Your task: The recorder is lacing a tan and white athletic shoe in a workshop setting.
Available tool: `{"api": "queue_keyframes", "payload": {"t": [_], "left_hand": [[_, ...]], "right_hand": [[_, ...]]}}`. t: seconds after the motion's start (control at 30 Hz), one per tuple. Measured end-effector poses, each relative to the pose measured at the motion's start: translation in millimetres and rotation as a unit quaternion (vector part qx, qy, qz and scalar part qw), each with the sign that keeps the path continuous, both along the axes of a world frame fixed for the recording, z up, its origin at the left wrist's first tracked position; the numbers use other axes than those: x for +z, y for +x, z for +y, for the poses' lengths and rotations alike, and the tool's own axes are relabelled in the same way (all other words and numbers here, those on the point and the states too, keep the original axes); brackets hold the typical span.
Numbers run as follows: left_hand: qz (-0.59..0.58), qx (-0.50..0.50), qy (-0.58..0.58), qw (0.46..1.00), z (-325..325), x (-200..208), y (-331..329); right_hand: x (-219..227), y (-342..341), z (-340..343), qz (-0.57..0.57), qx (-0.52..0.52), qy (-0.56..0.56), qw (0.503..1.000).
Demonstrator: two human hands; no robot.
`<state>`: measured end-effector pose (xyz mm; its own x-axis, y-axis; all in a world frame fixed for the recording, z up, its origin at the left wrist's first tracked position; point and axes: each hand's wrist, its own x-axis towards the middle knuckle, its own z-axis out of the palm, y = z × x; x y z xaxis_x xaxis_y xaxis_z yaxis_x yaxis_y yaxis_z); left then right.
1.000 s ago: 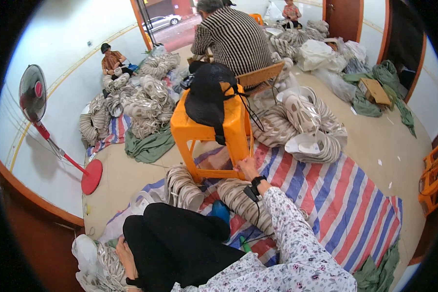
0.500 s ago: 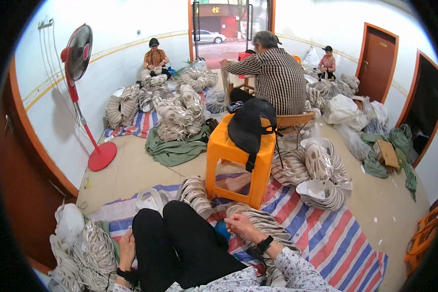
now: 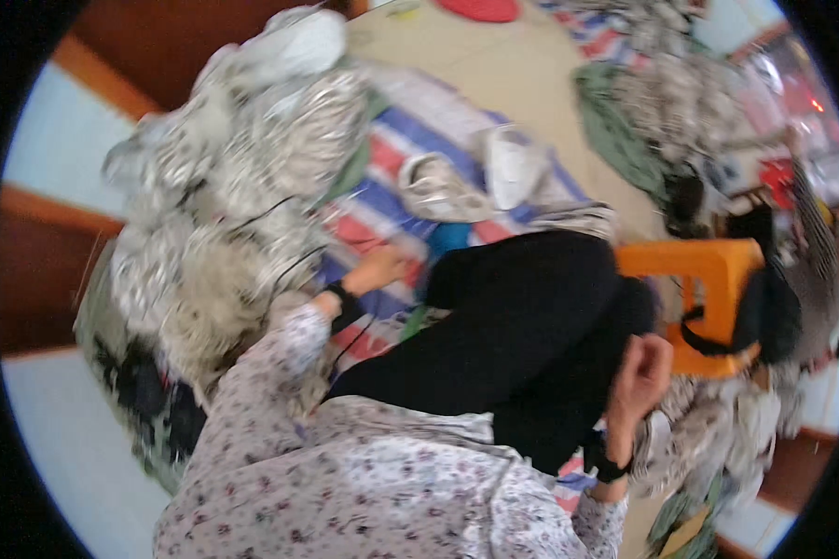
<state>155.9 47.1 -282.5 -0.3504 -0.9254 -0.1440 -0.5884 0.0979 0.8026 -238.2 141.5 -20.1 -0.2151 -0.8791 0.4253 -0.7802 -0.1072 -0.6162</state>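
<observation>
My left hand [image 3: 378, 268] reaches down beside my thigh, over the striped sheet [image 3: 419, 130], close to a blue object [image 3: 449, 240]. Motion smears its fingers, so I cannot tell whether they hold anything. By my knee, near the orange stool [image 3: 738, 261], my right hand [image 3: 641, 374] is raised with its fingers curled in; whatever may be in them is hidden. Beyond the left hand lie a pale cut-out piece [image 3: 438, 191] like a shoe upper and a white curved piece [image 3: 515, 168]. A stack of pale pieces [image 3: 573, 220] sits beyond my knees.
A large heap of pale pieces and clear plastic [image 3: 242, 158] rises at my left, with a dark cord [image 3: 280, 279] across it. A black cap [image 3: 774, 312] hangs on the stool. More bundles [image 3: 671, 102] lie at the far right, near a seated person in a checked shirt [image 3: 811, 224].
My view has swung left and down, bringing the left heap toward the middle and the stool to the right. My left hand has moved forward over the sheet; my right is now beside my knee.
</observation>
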Motion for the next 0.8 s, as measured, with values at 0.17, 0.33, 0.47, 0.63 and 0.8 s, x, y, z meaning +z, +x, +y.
{"api": "queue_keyframes", "payload": {"t": [0.17,0.33,0.47,0.63,0.8], "left_hand": [[-0.020,0.138,0.040,0.989,41.5,-43.4,18.5],[-0.055,0.242,0.049,0.968,2.7,-56.4,9.3],[-0.067,0.309,-0.090,0.945,-57.3,-63.5,10.9],[-0.085,0.336,-0.182,0.920,-125.0,-64.8,11.8],[-0.171,0.284,0.045,0.942,-157.5,-57.7,-0.6]], "right_hand": [[-18.3,12.8,-5.1,0.017,-0.012,0.024,1.000],[-12.4,22.7,-1.7,0.095,-0.050,0.035,0.994],[-9.0,26.1,0.9,0.072,-0.073,0.062,0.993],[-5.9,26.6,5.1,0.105,-0.097,0.083,0.986],[-6.1,28.8,-1.9,0.117,-0.078,0.072,0.987]]}}
